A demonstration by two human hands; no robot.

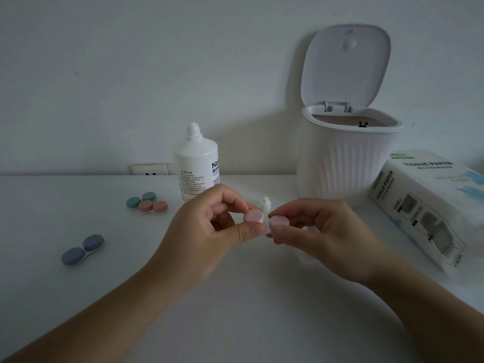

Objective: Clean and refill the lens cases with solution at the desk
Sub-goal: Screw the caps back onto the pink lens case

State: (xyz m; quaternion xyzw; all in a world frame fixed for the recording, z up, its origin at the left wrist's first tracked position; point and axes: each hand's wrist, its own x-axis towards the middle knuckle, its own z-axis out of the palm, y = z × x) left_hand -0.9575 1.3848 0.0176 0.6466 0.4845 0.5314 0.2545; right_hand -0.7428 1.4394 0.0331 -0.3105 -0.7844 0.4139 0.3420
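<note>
- The white table [78, 297] carried everything and filled the lower part of the view, under both forearms.
- A white ribbed bin [345, 163] stood beyond and to the right of the right fingers, its lid tipped up against the wall.
- A tissue paper pack [429, 205] lay on the table just right of the right hand, near the bin's base.
- A white solution bottle [196, 163], uncapped, stood upright just beyond the left fingers, partly hidden by them.
- The left hand [209, 226] was raised over the table, its thumb and fingers [246, 231] curled round one cap of a pink lens case [262, 221].
- The right hand [319, 226] faced it, thumb and fingers pinching the other pink cap, so the case sat between the two hands, off the table.
- A blue lens case [82, 249], closed, lay on the table well to the left of the left fingers.
- A green lens case [140, 200] and a peach lens case [153, 206] lay touching each other, left of the left fingers and nearer the wall.
- A small white cap [265, 203] stood just beyond the fingertips, between the hands; whether it touched the table could not be told.
</note>
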